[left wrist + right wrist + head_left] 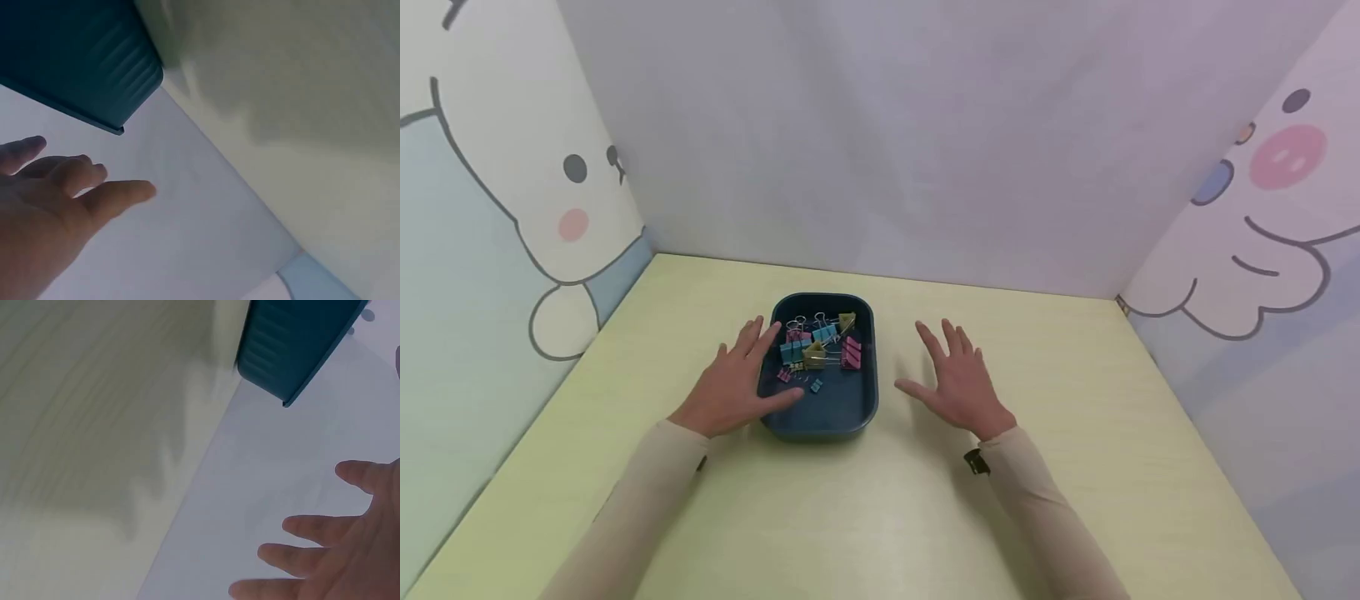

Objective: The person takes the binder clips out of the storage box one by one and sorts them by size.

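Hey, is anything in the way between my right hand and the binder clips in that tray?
Only the right side wall of the tray: your right hand is outside it, while the binder clips lie inside. You'd probably need to reach over that rim. Nothing else visible stands between.

A small booth-like desk space is shown; whether it is set up in a home, an office or a studio cannot be told. The pale, wood-grained desk [1067, 375] is closed in on three sides. Its far edge is backed by a plain whitish wall [880, 150], slightly rippled. The flanks are shut off by a left panel [467, 242] and a right panel [1300, 433], both printed with big outlined cartoon figures, nursery-like in style. An office touch is added by coloured binder clips [814, 358] kept in a dark blue tray [842, 408].
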`<state>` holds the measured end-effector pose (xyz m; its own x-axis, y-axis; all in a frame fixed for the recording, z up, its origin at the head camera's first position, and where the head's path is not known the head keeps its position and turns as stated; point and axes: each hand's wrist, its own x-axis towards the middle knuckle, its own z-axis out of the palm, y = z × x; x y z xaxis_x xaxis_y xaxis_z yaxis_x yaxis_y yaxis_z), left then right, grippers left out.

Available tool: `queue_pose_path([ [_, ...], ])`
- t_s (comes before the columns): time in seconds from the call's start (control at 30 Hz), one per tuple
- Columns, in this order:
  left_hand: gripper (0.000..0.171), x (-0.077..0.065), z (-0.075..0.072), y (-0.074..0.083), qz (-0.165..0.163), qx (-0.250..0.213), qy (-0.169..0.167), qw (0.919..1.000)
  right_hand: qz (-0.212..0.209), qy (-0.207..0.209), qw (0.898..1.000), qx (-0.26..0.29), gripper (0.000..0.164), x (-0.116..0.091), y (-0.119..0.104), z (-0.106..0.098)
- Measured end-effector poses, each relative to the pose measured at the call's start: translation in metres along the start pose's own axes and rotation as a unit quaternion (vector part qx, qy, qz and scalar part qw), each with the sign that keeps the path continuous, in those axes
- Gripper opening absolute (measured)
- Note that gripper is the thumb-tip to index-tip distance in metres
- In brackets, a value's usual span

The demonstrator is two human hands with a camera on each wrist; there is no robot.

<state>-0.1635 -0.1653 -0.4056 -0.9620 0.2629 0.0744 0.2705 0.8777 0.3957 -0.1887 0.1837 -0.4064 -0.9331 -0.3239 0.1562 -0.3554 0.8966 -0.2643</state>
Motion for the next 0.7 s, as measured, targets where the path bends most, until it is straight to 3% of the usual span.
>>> queue_pose_path([
  [0.17,0.114,-0.002,0.003,-0.006,-0.019,-0.085,-0.018,0.9961,-0.039,-0.027,0.996,0.078,0.089,0.009,-0.003,-0.005],
  [0.4,0.107,-0.006,0.006,-0.011,-0.057,-0.201,-0.061,0.9761,-0.087,-0.041,0.985,0.142,0.076,0.029,-0.007,-0.015],
  [0.5,0.109,-0.007,0.008,-0.012,-0.062,-0.210,-0.067,0.9734,-0.092,-0.063,0.974,0.195,0.069,0.040,-0.010,-0.019],
  [0.7,0.122,-0.008,0.010,-0.013,-0.051,-0.189,-0.077,0.9776,-0.100,-0.116,0.956,0.249,0.058,0.062,-0.016,-0.017],
])
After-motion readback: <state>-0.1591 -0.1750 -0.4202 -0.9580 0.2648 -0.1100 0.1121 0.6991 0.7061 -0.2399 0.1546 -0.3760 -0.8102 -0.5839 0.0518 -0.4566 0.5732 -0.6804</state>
